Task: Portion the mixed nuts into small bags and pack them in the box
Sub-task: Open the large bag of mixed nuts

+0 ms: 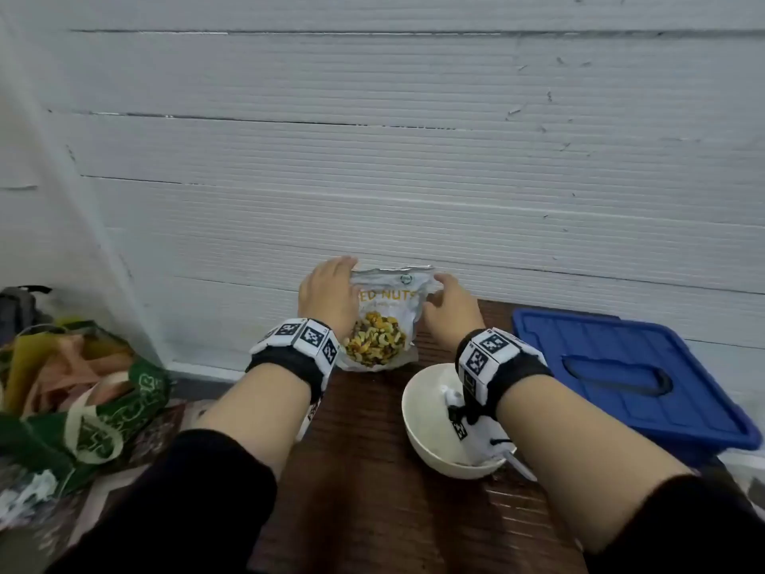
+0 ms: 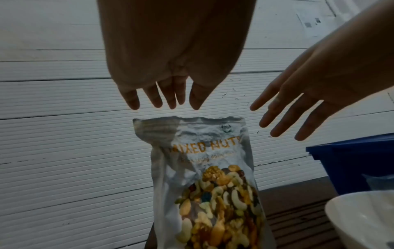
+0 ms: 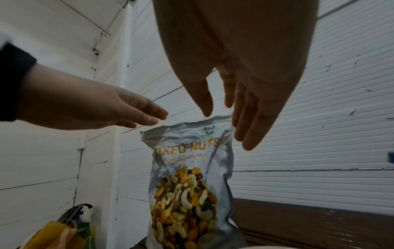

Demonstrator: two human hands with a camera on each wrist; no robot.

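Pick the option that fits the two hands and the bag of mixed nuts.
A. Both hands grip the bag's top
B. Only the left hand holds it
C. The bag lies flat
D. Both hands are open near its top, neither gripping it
D: the left hand and right hand have straight fingers around the top of the upright bag of mixed nuts, and nothing is pinched.

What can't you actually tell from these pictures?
- Box: contents hidden by its blue lid, head view.
- Bowl: inside partly hidden by the right wrist band, head view.
- Nut bag: bottom cut off by the frame edge, both wrist views.
- Small bags: none clearly seen in any view.
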